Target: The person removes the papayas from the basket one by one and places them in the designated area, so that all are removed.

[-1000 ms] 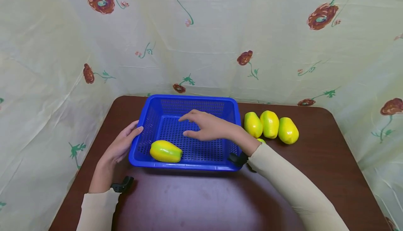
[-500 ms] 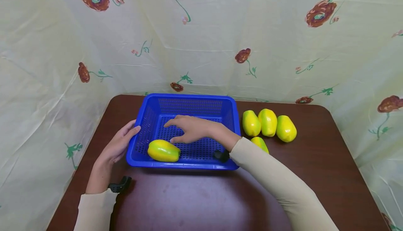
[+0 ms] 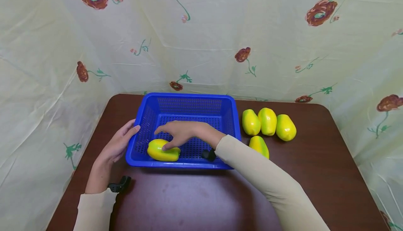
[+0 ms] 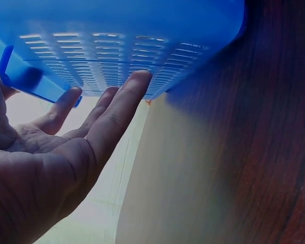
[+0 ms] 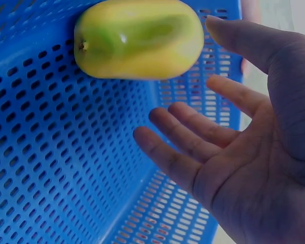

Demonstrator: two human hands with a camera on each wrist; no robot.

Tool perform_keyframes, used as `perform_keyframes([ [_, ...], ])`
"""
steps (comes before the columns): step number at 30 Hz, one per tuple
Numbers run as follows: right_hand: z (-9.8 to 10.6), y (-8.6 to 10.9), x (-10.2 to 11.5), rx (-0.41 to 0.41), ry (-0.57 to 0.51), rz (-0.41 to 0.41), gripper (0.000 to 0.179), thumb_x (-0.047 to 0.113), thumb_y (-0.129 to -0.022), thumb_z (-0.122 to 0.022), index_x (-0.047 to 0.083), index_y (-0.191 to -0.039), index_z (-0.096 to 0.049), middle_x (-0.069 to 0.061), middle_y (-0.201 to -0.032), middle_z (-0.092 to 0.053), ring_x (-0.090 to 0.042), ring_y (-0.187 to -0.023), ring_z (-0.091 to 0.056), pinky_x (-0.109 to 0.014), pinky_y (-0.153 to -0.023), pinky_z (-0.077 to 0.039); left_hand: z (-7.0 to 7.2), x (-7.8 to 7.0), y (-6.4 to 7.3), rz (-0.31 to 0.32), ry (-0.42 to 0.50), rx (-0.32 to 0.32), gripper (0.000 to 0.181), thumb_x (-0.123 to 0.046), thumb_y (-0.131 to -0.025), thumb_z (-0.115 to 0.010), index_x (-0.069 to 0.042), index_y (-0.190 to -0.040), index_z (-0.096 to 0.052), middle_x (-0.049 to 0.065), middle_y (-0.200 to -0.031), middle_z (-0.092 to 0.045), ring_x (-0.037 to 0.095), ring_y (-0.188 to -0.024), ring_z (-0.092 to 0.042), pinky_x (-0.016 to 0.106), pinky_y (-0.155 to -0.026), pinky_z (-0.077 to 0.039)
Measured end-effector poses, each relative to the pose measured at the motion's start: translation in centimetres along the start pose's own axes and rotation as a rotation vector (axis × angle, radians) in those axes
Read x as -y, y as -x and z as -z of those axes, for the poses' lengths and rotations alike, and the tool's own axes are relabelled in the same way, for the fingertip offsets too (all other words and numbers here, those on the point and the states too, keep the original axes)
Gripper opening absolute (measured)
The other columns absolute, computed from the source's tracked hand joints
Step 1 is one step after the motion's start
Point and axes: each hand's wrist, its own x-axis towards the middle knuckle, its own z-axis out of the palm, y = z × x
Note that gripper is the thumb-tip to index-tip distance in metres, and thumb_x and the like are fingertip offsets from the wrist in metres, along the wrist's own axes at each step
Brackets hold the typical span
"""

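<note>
A blue plastic basket (image 3: 184, 165) with slotted walls sits on the table. My left hand (image 3: 121, 142) holds its left rim, the thumb over the edge; in the left wrist view the fingers (image 4: 119, 109) lie along the outer wall. One yellow-green papaya (image 3: 157, 150) lies in the front left corner of the basket. Over it, inside the basket, hovers my right hand (image 3: 181, 133) with fingers spread and nothing in its grasp. The right wrist view has the open palm (image 5: 244, 162) beside the papaya (image 5: 140, 40), thumb tip close to the fruit's end.
Right of the basket, several more papayas lie on the dark wooden table (image 3: 318, 168): a back row with a middle papaya (image 3: 267, 121), and a nearer papaya (image 3: 259, 146) partly behind the right sleeve (image 3: 267, 178). A flowered curtain (image 3: 207, 49) hangs behind the table.
My right hand has moved left and lower over the basket, down to the papaya. The left hand keeps its hold on the rim. The nearer papaya outside shows more from behind the sleeve.
</note>
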Motion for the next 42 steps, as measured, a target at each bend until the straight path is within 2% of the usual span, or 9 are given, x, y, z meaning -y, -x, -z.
perform_keyframes([
  [4,-0.3,-0.6,0.3,0.011,0.014,0.009,0.067,0.037,-0.104,-0.068,0.014,-0.161,-0.043,-0.004,-0.166,-0.048,-0.021,-0.155,-0.043,-0.035,-0.130,-0.035,0.0,0.1,-0.2,-0.006,0.026,0.006,0.062,-0.039,-0.114,-0.045,-0.012,-0.166,-0.024,0.000,-0.139,-0.060,0.010,-0.113,-0.073,0.037,-0.091,-0.065],
  [7,-0.6,-0.9,0.5,0.020,0.022,0.006,0.067,0.036,-0.103,-0.069,0.015,-0.161,-0.043,-0.004,-0.164,-0.050,-0.020,-0.152,-0.046,-0.033,-0.128,-0.037,0.0,0.1,-0.3,-0.006,0.032,0.016,0.063,-0.039,-0.114,-0.045,-0.013,-0.167,-0.023,-0.006,-0.136,-0.060,0.010,-0.114,-0.073,0.035,-0.092,-0.065],
  [11,-0.9,-1.1,0.7,0.035,0.019,-0.008,0.068,0.037,-0.102,-0.070,0.016,-0.161,-0.044,-0.003,-0.157,-0.056,-0.018,-0.139,-0.054,-0.032,-0.119,-0.044,0.0,0.1,-0.3,-0.006,0.030,0.024,0.063,-0.039,-0.114,-0.044,-0.012,-0.167,-0.023,-0.004,-0.137,-0.060,0.010,-0.114,-0.073,0.036,-0.092,-0.065],
  [15,-1.1,-1.3,0.9,0.043,0.020,-0.022,0.069,0.037,-0.102,-0.070,0.018,-0.162,-0.042,-0.002,-0.153,-0.058,-0.016,-0.130,-0.055,-0.031,-0.114,-0.047,0.1,0.1,-0.2,0.000,0.014,0.019,0.063,-0.041,-0.114,-0.044,-0.013,-0.167,-0.023,-0.004,-0.137,-0.060,0.010,-0.113,-0.073,0.038,-0.092,-0.065],
  [24,-0.9,-1.8,1.2,0.077,0.052,-0.021,0.072,0.035,-0.101,-0.071,0.018,-0.163,-0.039,-0.002,-0.156,-0.056,-0.015,-0.132,-0.053,-0.030,-0.115,-0.045,0.2,0.2,-0.2,0.002,0.012,0.025,0.064,-0.041,-0.114,-0.044,-0.012,-0.167,-0.022,-0.003,-0.137,-0.060,0.010,-0.113,-0.074,0.040,-0.092,-0.065],
  [32,-1.0,-2.2,1.0,0.093,0.051,-0.019,0.073,0.031,-0.100,-0.073,0.017,-0.163,-0.039,-0.003,-0.155,-0.056,-0.016,-0.133,-0.054,-0.031,-0.115,-0.045,0.0,0.2,-0.2,0.015,0.003,0.024,0.066,-0.043,-0.113,-0.044,-0.011,-0.167,-0.022,0.012,-0.147,-0.055,0.011,-0.115,-0.073,0.040,-0.094,-0.065],
  [37,-1.1,-2.4,0.8,0.088,0.038,-0.019,0.074,0.029,-0.100,-0.073,0.017,-0.164,-0.038,-0.003,-0.156,-0.055,-0.016,-0.133,-0.054,-0.032,-0.115,-0.045,0.0,0.2,-0.3,0.001,0.002,0.022,0.064,-0.042,-0.114,-0.044,-0.011,-0.166,-0.024,0.005,-0.143,-0.058,0.010,-0.115,-0.073,0.039,-0.094,-0.065],
  [39,-1.0,-2.3,0.7,0.075,0.044,-0.021,0.074,0.029,-0.100,-0.073,0.017,-0.164,-0.038,-0.003,-0.156,-0.055,-0.016,-0.132,-0.054,-0.032,-0.115,-0.045,0.0,0.3,-0.2,-0.003,0.006,0.020,0.063,-0.041,-0.114,-0.044,-0.011,-0.165,-0.025,0.000,-0.139,-0.059,0.011,-0.114,-0.073,0.039,-0.093,-0.065],
  [42,-0.7,-2.0,0.5,0.044,0.051,-0.034,0.074,0.030,-0.100,-0.072,0.017,-0.164,-0.038,-0.003,-0.156,-0.056,-0.017,-0.132,-0.054,-0.032,-0.115,-0.045,0.1,0.3,-0.2,-0.002,0.022,0.019,0.062,-0.041,-0.114,-0.045,-0.011,-0.165,-0.025,-0.001,-0.138,-0.061,0.013,-0.114,-0.074,0.040,-0.093,-0.065],
])
